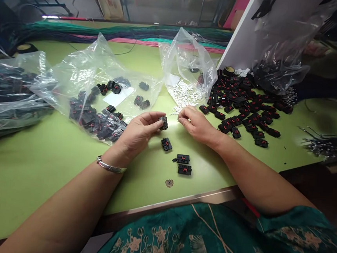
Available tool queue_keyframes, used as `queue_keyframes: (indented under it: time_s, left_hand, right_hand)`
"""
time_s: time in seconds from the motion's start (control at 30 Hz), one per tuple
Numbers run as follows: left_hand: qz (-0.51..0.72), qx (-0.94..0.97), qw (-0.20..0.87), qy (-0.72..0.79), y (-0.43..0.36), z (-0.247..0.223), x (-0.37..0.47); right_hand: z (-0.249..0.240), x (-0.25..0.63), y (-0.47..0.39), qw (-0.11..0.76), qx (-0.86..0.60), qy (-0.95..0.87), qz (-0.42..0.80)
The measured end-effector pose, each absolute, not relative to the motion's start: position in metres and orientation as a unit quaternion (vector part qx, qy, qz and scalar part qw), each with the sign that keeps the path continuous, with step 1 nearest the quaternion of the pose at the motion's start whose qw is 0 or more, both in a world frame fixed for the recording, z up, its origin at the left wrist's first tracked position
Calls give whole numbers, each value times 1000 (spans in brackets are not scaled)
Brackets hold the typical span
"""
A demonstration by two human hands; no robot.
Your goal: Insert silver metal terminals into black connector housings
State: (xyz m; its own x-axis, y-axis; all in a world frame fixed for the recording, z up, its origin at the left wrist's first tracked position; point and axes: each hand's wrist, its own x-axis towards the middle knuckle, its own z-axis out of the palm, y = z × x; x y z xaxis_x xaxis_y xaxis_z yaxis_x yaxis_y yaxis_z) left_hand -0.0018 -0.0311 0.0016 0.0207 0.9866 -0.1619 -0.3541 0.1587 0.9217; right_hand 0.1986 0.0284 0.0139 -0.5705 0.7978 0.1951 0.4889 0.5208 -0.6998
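Between the thumb and fingers of my left hand (141, 129) is a black connector housing (164, 123), its slotted side turned to the right. My right hand (196, 124) is a short way to the right, fingers pinched together; whatever they hold is hidden or too small to make out. Just beyond its fingertips, small white plastic pieces (186, 94) spill from a clear bag (189, 51). Below my hands lie a loose black connector with a red clip (166, 144) and two more, an upper connector (183, 159) and a lower connector (184, 170), one in front of the other.
A large pile of black connectors with red clips (244, 101) covers the right side. Clear bags of connectors (98, 120) lie at the left. Bundled wires (129, 32) run along the back. A small brownish piece (169, 183) lies near the front edge.
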Motion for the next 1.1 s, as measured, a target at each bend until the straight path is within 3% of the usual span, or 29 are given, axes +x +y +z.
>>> queue_keyframes:
  time_s: [0.17,0.27,0.43,0.67,0.77,0.93,1.1]
  left_hand:
    - [545,373,603,448,-33,11,-3]
    - [549,308,628,457,-34,19,-3]
    - [538,215,682,446,-34,19,0]
    - [525,256,714,386,-40,11,8]
    - [522,266,716,380,-41,12,8]
    - [512,248,726,386,-41,15,8]
    - [522,217,725,393,-42,16,11]
  right_hand:
    - [21,195,17,269,-406,-687,540]
    - [24,193,10,290,-397,-641,589]
    - [26,186,-1,320,-387,-670,547]
    - [25,178,-15,385,-321,-805,316]
    - [24,178,-16,398,-332,-788,333]
    - [22,177,-16,374,-372,-709,469]
    - [19,177,-14,380,-381,-728,424]
